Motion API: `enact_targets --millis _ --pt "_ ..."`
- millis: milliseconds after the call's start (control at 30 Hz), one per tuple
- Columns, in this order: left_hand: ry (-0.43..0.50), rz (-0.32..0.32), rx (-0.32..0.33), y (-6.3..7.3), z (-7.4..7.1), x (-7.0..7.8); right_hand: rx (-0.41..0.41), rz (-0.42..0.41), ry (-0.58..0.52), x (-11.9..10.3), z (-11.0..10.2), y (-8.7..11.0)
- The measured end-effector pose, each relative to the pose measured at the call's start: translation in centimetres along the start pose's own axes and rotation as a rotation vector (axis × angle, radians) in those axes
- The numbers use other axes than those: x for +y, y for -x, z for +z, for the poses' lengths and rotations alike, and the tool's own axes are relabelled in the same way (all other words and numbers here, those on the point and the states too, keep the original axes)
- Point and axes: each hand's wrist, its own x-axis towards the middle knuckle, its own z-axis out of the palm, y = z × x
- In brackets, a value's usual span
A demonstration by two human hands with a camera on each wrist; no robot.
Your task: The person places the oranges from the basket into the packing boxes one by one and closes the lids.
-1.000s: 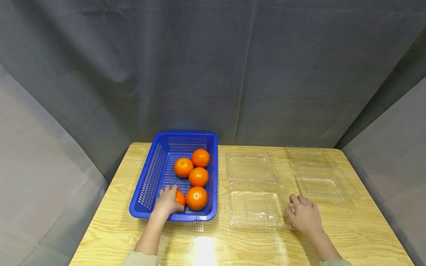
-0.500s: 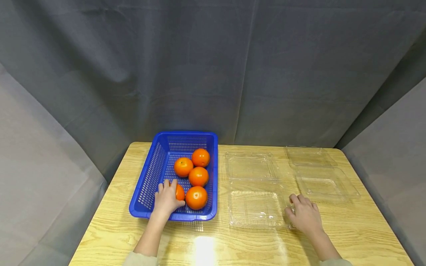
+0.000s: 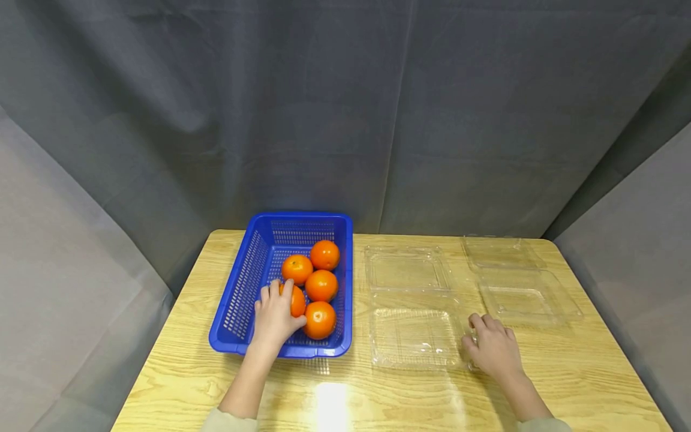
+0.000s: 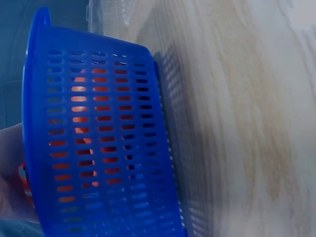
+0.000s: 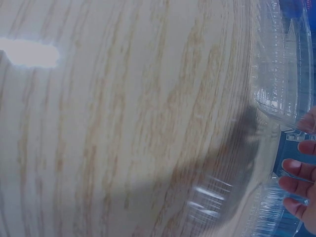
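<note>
The left hand (image 3: 274, 315) holds an orange (image 3: 297, 302), fingers bent over its far side and the thumb along its near side; palm and fingers hide much of the fruit. It is inside the blue basket (image 3: 335, 353), toward the front. In the left wrist view the basket's slotted wall covers most of the fruit, leaving orange strips, and the hand is cut off at the left edge.

The right hand (image 3: 493, 348) is at the right edge of the nearer clear container (image 3: 415, 336), fingers loosely bent. Whether it pinches the plastic, I cannot tell; the right wrist view cuts off most of the hand, and the plastic blends into its surroundings.

Four other oranges (image 3: 321, 286) sit in the basket, beyond and to the right of the held one. A second clear container (image 3: 518, 294) lies open farther right, its outline faint.

The table (image 3: 378, 396) is pale, grained wood with a bright glare near its front edge. A dark grey curtain (image 3: 324, 120) hangs behind, with lighter cloth (image 3: 65, 270) at both sides. Pale sleeves (image 3: 229, 421) are cropped by the bottom edge.
</note>
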Motion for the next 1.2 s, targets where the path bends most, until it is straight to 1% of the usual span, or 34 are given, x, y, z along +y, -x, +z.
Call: enact_targets --millis 167,333,667,933,1033,1200 --pt "0.014 0.032 0.055 -0.3 -0.5 0.9 -0.001 0.002 -0.002 0.0 0.0 -0.1" --pt "0.026 0.094 0.103 -0.5 -0.9 2.3 0.002 0.005 -0.006 0.0 0.0 0.0" --pt "0.078 0.198 0.147 -0.6 -1.3 5.6 0.006 0.009 -0.010 0.1 0.1 -0.1" --pt "0.102 0.298 0.179 -0.6 -0.7 8.3 0.010 0.003 -0.003 0.0 0.0 0.0" --pt "0.119 0.328 0.174 -0.6 -0.3 9.2 0.016 0.000 -0.003 0.0 0.1 0.0" --pt "0.111 0.352 0.108 -0.6 0.3 10.9 0.015 -0.001 -0.001 0.1 0.1 0.0"
